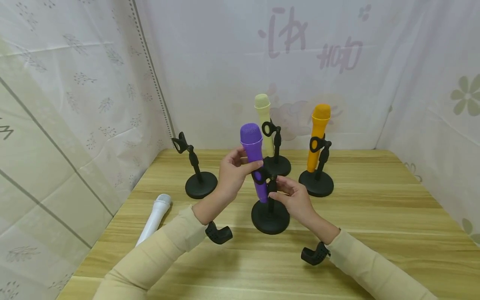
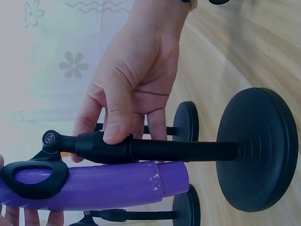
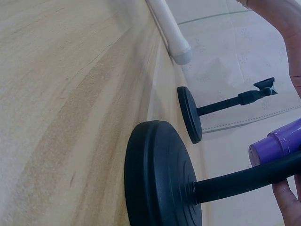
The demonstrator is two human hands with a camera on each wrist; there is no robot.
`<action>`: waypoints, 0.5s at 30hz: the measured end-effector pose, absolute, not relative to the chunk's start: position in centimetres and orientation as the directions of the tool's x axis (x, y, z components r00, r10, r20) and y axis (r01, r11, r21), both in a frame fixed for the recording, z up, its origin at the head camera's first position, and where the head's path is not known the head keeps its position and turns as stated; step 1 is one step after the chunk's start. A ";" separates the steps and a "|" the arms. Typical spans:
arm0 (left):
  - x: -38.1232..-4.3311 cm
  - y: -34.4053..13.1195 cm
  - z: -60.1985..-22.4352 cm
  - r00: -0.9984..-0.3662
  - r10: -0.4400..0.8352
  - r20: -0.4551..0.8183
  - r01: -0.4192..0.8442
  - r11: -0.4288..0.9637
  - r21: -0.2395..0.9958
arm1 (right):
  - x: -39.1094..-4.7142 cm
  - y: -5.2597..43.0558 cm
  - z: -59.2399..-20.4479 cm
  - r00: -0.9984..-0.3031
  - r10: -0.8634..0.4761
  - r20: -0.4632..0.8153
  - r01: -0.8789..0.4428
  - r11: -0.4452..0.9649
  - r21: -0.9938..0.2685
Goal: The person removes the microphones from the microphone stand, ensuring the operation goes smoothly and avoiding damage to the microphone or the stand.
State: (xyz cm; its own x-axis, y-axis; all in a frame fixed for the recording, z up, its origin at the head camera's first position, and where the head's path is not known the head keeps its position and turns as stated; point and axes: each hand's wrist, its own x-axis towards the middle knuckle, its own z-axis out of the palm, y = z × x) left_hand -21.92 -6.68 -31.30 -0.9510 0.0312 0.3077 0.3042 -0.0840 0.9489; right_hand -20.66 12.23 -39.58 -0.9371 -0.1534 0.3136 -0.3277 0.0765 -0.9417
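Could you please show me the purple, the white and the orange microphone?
Purple microphone [image 1: 253,152], head view: on its upper handle.
White microphone [image 1: 153,220], head view: on its handle.
Orange microphone [image 1: 319,130], head view: on its upper handle.

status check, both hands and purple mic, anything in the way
Left hand gripping purple microphone. Right hand holding black stand. Purple microphone through clip, tilted. No visible obstruction.

Cream sleeves [image 1: 155,249] meet black, seemingly perforated wrist mounts [image 1: 219,234].

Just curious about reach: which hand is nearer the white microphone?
Left. The left hand is beyond and right of the white microphone; the right hand is farther right.
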 end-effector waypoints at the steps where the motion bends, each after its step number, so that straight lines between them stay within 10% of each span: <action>1: -21.9 -6.7 -31.3 -0.951 0.031 0.308 0.305 -0.084 0.949 | -20.7 12.2 -39.6 -0.936 -0.153 0.316 -0.330 0.075 -0.941; 15: -22.0 -6.8 -31.2 -0.947 0.033 0.320 0.317 -0.077 0.945 | -20.6 12.2 -39.8 -0.921 -0.170 0.351 -0.366 0.060 -0.929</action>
State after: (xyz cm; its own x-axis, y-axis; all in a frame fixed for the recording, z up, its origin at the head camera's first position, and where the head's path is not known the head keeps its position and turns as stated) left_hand -22.03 -6.83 -31.18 -0.9468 0.0332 0.3202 0.3170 -0.0769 0.9453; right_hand -20.59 12.17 -39.79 -0.9206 -0.1700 0.3515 -0.3657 0.0598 -0.9288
